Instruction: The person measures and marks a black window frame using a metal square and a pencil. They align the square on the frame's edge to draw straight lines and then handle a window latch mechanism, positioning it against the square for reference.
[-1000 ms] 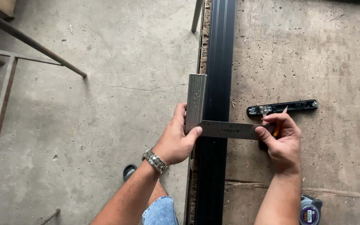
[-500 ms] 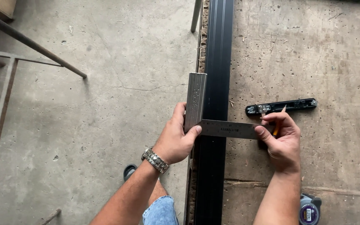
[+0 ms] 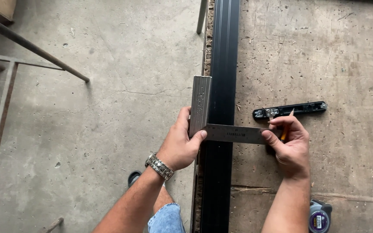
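While the square's stock (image 3: 200, 105) is clamped by the left hand (image 3: 178, 144) against the black profile (image 3: 221, 86), its blade (image 3: 236, 133) is laid flat across. The profile, on the board edge (image 3: 307, 64), looks stiff, light, slick; best gripped by its edges. Right hand (image 3: 291, 146): fingers pinched on a pencil (image 3: 286, 129), pressing the blade tip.

A tape measure (image 3: 320, 217) is lying at about five o'clock, near the bottom edge of the view, on the worn counter (image 3: 346, 64); its round face is carrying a purple label with a small pale patch; no packages, signs or screens are showing anywhere else in view.
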